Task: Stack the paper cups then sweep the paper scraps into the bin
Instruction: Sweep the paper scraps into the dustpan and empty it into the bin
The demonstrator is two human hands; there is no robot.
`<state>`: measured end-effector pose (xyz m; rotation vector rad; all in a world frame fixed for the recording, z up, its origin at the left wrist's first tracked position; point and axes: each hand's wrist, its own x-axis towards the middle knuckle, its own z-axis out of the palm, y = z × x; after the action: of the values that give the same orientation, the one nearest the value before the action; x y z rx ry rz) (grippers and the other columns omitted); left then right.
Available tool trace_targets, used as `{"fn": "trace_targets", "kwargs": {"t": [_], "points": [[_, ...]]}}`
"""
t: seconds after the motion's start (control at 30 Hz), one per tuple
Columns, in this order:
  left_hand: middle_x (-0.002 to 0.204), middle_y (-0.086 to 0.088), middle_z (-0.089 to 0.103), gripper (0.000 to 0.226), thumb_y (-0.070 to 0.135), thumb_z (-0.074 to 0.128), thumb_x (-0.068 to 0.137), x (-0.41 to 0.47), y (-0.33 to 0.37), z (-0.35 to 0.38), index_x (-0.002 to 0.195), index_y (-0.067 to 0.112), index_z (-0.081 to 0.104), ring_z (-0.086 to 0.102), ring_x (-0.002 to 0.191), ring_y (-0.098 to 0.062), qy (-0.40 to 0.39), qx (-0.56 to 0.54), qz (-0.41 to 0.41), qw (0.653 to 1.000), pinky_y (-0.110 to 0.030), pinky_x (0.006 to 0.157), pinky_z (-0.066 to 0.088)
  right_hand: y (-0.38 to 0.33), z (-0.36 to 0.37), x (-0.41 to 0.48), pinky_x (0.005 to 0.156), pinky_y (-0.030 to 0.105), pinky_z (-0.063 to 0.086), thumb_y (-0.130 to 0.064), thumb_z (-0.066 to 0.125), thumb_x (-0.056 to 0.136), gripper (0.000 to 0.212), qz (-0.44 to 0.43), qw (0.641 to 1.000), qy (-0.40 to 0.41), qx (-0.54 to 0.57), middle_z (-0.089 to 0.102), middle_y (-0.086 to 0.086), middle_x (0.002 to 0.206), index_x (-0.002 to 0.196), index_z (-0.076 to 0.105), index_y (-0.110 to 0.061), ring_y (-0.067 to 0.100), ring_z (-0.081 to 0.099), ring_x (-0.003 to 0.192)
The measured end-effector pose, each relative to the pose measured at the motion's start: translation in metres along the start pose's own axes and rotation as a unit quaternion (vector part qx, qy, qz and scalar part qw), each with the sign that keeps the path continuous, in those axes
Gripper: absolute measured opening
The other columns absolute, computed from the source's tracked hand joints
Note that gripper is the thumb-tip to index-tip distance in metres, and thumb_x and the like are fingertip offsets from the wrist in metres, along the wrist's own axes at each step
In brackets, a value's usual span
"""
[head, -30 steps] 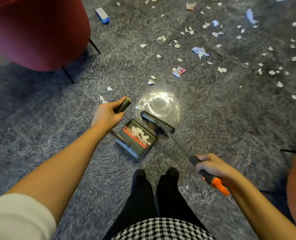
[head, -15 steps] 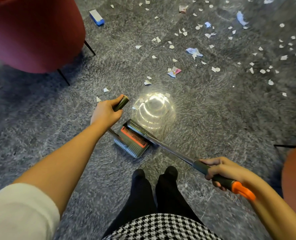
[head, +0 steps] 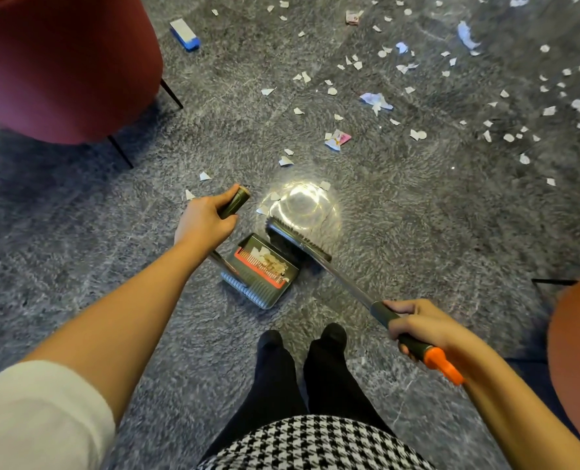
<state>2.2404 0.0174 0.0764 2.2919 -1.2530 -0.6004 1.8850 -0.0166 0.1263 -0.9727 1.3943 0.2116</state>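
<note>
While the left hand (head: 204, 220) curls fully round the dark cylindrical dustpan handle (head: 236, 201), the right hand (head: 424, 325) grips the metal-shafted broom (head: 346, 283) at its dark, orange-tipped end. The ribbed plastic dustpan (head: 261, 290) sits just below the left hand and holds white paper scraps (head: 268, 259). The bristle head (head: 298, 237) rests at its lip, and more scraps litter the grey floor (head: 451, 232) beyond.

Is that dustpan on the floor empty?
No, a small heap of white paper scraps lies inside the dustpan, right beside the broom.
</note>
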Motion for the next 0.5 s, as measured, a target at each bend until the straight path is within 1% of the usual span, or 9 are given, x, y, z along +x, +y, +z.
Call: {"fn": "trace_targets", "kwargs": {"t": [0.07,0.13,0.2,0.27,0.33,0.43,0.5], "points": [[0.090,-0.007,0.068,0.056,0.020,0.066,0.084,0.001,0.000,0.001,0.135,0.034,0.049,0.060,0.069,-0.021,-0.001,-0.006,-0.005,1.000,-0.033,0.062,0.050,-0.003,0.008,0.004,0.033,0.018,0.035,0.014,0.053,0.076,0.038,0.004,1.000,-0.009,-0.019,0.048,0.013,0.059,0.109,0.063,-0.004,0.017,0.045,0.032],[0.093,-0.008,0.069,0.056,0.020,0.066,0.083,0.003,0.001,0.002,0.135,0.035,0.049,0.061,0.070,-0.021,-0.003,-0.011,-0.008,1.000,-0.033,0.061,0.049,-0.004,0.014,0.006,0.034,0.018,0.034,0.013,0.054,0.076,0.038,0.014,0.999,-0.020,-0.036,0.048,0.015,0.066,0.112,0.061,0.001,0.017,0.045,0.033],[0.094,-0.010,0.070,0.056,0.020,0.066,0.084,0.004,0.000,0.002,0.135,0.034,0.049,0.062,0.071,-0.023,-0.004,-0.009,-0.003,1.000,-0.035,0.061,0.050,-0.003,0.016,0.004,0.034,0.018,0.034,0.013,0.054,0.076,0.038,0.021,0.998,-0.033,-0.041,0.048,0.013,0.063,0.114,0.059,0.006,0.016,0.046,0.033],[0.095,-0.011,0.070,0.056,0.020,0.067,0.084,0.004,-0.001,0.002,0.135,0.032,0.049,0.063,0.074,-0.024,-0.002,-0.006,0.001,1.000,-0.037,0.064,0.052,-0.002,0.014,0.000,0.034,0.017,0.034,0.014,0.053,0.076,0.038,0.027,0.999,-0.038,-0.027,0.049,0.010,0.054,0.112,0.060,0.003,0.016,0.045,0.033],[0.095,-0.011,0.070,0.056,0.019,0.067,0.083,0.003,-0.001,0.002,0.135,0.032,0.050,0.061,0.072,-0.022,0.001,-0.008,0.001,1.000,-0.034,0.063,0.050,-0.003,0.009,-0.006,0.032,0.017,0.035,0.017,0.052,0.076,0.042,0.027,0.999,-0.031,-0.011,0.049,0.009,0.048,0.110,0.062,-0.005,0.016,0.045,0.031],[0.092,-0.010,0.069,0.056,0.018,0.065,0.083,0.002,0.002,0.003,0.135,0.034,0.050,0.060,0.069,-0.022,-0.002,-0.007,-0.003,1.000,-0.031,0.060,0.048,-0.009,0.000,-0.013,0.032,0.018,0.036,0.018,0.052,0.077,0.050,0.020,1.000,-0.013,-0.005,0.050,0.011,0.050,0.115,0.058,-0.013,0.017,0.045,0.030],[0.088,-0.010,0.068,0.057,0.019,0.064,0.083,0.000,0.002,0.002,0.135,0.038,0.048,0.059,0.065,-0.024,-0.009,0.003,-0.010,1.000,-0.031,0.055,0.045,-0.014,-0.004,-0.018,0.031,0.018,0.036,0.018,0.053,0.077,0.056,0.012,1.000,-0.001,-0.003,0.052,0.010,0.047,0.121,0.055,-0.015,0.017,0.045,0.030]]}}
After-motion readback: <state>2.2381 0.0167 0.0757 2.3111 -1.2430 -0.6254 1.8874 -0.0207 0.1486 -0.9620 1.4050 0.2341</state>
